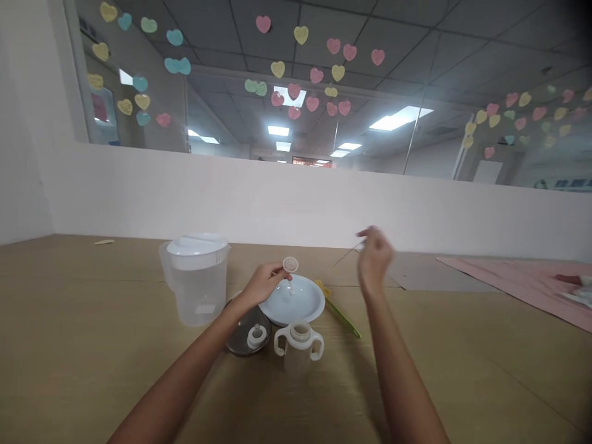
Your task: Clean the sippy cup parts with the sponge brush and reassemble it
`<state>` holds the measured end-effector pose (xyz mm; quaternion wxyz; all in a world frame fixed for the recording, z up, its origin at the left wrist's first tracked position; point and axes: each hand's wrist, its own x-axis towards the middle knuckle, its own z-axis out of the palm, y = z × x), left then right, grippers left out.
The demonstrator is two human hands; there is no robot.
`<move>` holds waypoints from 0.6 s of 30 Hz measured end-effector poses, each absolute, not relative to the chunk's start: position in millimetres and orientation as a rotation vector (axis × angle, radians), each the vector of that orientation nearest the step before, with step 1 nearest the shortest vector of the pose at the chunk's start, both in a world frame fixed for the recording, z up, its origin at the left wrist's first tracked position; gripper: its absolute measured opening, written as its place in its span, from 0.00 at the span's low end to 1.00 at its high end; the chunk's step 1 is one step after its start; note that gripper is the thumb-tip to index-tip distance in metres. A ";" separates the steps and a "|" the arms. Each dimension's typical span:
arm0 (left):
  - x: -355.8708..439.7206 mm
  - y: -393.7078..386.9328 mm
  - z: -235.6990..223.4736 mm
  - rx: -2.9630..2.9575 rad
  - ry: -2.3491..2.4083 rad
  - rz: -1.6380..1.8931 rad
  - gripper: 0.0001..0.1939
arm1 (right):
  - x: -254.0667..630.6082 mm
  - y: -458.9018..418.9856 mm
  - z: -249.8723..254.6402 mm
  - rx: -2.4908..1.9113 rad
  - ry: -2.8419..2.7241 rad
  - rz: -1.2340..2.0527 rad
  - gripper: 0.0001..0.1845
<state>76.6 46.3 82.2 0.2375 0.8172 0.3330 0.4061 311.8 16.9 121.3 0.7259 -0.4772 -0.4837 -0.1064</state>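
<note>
My left hand (267, 282) pinches a round, pale bottle vent piece (290, 264) with a thin stem, holding it over a light blue bowl (314, 303). My right hand (375, 251) is raised to the right of the bowl, fingers closed on a thin wire-like stick (342, 259); its tip is blurred. Nearer me stands a two-handled baby bottle (298, 354) without its top. The bottle's teat in a white collar (257, 336) lies on a dark round plate (238, 345), partly under my left forearm. A yellow-green brush (343, 318) rests beside the bowl.
A clear lidded pitcher (198, 296) stands to the left of the bowl. On the right are a grey mat (423, 274) and a pink cloth (513, 280) with a red-handled item on it. A white wall (277, 203) with windows above borders the table's far edge.
</note>
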 end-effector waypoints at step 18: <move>74.2 40.8 84.7 2.378 0.934 0.940 0.21 | 258.7 33.3 94.3 -1.021 -1.951 0.958 0.14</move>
